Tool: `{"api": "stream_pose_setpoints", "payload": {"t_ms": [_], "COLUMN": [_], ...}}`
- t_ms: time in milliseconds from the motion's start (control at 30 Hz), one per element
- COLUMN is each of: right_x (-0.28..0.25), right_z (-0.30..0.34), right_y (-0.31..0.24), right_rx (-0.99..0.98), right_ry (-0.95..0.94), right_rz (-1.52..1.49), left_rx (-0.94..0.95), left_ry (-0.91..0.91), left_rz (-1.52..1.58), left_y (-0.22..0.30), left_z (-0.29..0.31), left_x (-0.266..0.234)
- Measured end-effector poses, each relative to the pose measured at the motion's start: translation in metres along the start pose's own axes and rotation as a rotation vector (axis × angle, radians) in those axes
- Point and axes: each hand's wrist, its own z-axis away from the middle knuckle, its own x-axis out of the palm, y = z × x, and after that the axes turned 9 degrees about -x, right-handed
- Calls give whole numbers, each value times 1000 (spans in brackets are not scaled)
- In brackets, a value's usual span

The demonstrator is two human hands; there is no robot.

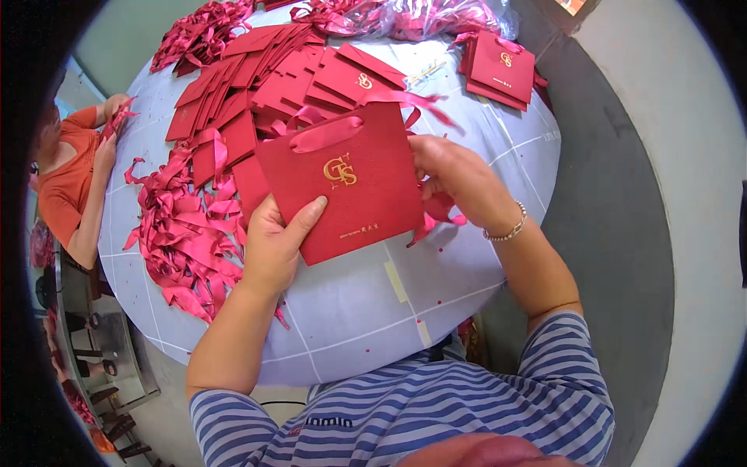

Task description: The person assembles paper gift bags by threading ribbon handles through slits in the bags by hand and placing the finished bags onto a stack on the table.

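Note:
A red paper gift bag (366,167) with gold print is tilted up over the near part of the table. My left hand (278,237) grips its lower left corner, the thumb lying on the front. A pink ribbon handle (327,136) runs through the bag's top edge. At the bag's right edge is my right hand (459,175), its fingers curled and partly hidden. Loose ribbon ends (436,222) show just below those fingers; whether they pinch a ribbon or the bag is hidden. A silvery bracelet (510,222) circles my right wrist.
Flat red bags (233,70) lie fanned out beyond my hands. A heap of pink ribbons (183,233) lies left, another (198,35) far left. Finished-looking bags (502,70) are stacked far right, near clear plastic (436,19). Across the table at left, a person in orange (74,183) handles ribbon.

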Motion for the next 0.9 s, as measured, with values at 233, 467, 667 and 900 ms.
{"api": "stream_pose_setpoints", "payload": {"t_ms": [233,467,667,900], "right_x": [-32,-164,-282,-230], "right_z": [1,-50,-64,-62], "right_y": [0,-15,56,65], "right_rx": [-268,-539,-269,-298], "right_ry": [145,634,985,839], "right_rz": [41,-36,738,963], "left_rx": [83,-3,-68,-95], "left_ry": [-68,-119,-173,-141], "left_rz": [-157,-250,-279,-303], "left_y": [1,-3,-8,-7], "left_z": [0,1,-3,1], "left_x": [2,-4,4,-3]}}
